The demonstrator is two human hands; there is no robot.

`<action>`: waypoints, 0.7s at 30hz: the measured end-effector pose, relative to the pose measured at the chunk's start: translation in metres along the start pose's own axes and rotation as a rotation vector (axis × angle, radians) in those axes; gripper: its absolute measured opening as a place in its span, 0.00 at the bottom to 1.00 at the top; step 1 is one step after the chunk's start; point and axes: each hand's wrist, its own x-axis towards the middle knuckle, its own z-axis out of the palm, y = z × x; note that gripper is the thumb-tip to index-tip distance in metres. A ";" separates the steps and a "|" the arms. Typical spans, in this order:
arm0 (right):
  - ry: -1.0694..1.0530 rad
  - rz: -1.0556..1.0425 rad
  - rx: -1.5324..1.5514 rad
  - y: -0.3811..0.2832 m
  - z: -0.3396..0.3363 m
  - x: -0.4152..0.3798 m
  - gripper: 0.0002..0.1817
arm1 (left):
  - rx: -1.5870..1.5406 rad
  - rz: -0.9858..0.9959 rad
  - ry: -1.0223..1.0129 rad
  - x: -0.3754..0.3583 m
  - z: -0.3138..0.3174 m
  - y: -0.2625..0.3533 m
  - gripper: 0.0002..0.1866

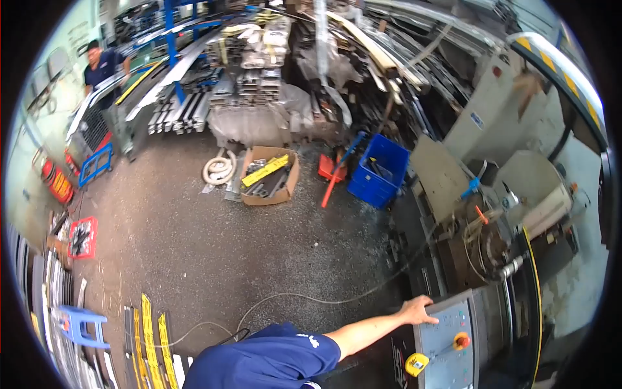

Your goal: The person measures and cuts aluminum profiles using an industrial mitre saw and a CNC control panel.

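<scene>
My left hand reaches out to the right from a dark blue sleeve. It rests at the upper left corner of a grey control panel, with the fingers apart and nothing visible in them. On the panel are small buttons and a red emergency stop button with a yellow base. A yellow tape measure lies at the panel's left edge, below my hand. My right hand is out of view.
A machine with hoses stands at the right. Ahead on the floor are a blue bin and a cardboard box of offcuts. A blue stool and metal profiles are lower left. Another person stands far left.
</scene>
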 end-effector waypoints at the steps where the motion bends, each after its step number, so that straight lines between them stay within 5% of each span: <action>1: -0.058 0.007 -0.012 -0.007 -0.012 0.002 0.51 | 0.010 0.028 0.023 -0.003 -0.005 0.003 0.57; 2: -0.016 -0.025 0.415 0.031 0.074 -0.005 0.57 | 0.071 0.117 0.352 -0.013 0.001 0.007 0.55; 3: -0.157 0.088 0.219 -0.009 -0.009 0.005 0.56 | 0.142 0.165 0.407 -0.016 -0.010 0.014 0.58; 6: -0.204 0.075 0.170 -0.030 -0.053 0.018 0.54 | -0.081 0.085 0.161 -0.006 -0.016 0.018 0.41; 8: -0.275 0.183 0.207 -0.029 -0.052 0.022 0.54 | 0.009 0.323 0.421 0.005 0.004 0.002 0.41; 10: -0.226 0.177 0.241 -0.024 -0.035 0.016 0.52 | -0.109 0.094 0.143 0.011 0.007 -0.009 0.43; 11: -0.259 0.177 0.262 -0.027 -0.032 0.015 0.52 | 0.002 0.162 0.084 0.021 0.007 -0.020 0.46; 14: -0.274 -0.007 0.339 -0.042 -0.043 0.021 0.51 | 0.067 0.103 0.211 0.002 0.007 0.002 0.53; 21: -0.423 -0.172 0.382 -0.073 -0.053 0.059 0.50 | 0.066 0.062 0.123 0.007 0.007 -0.002 0.46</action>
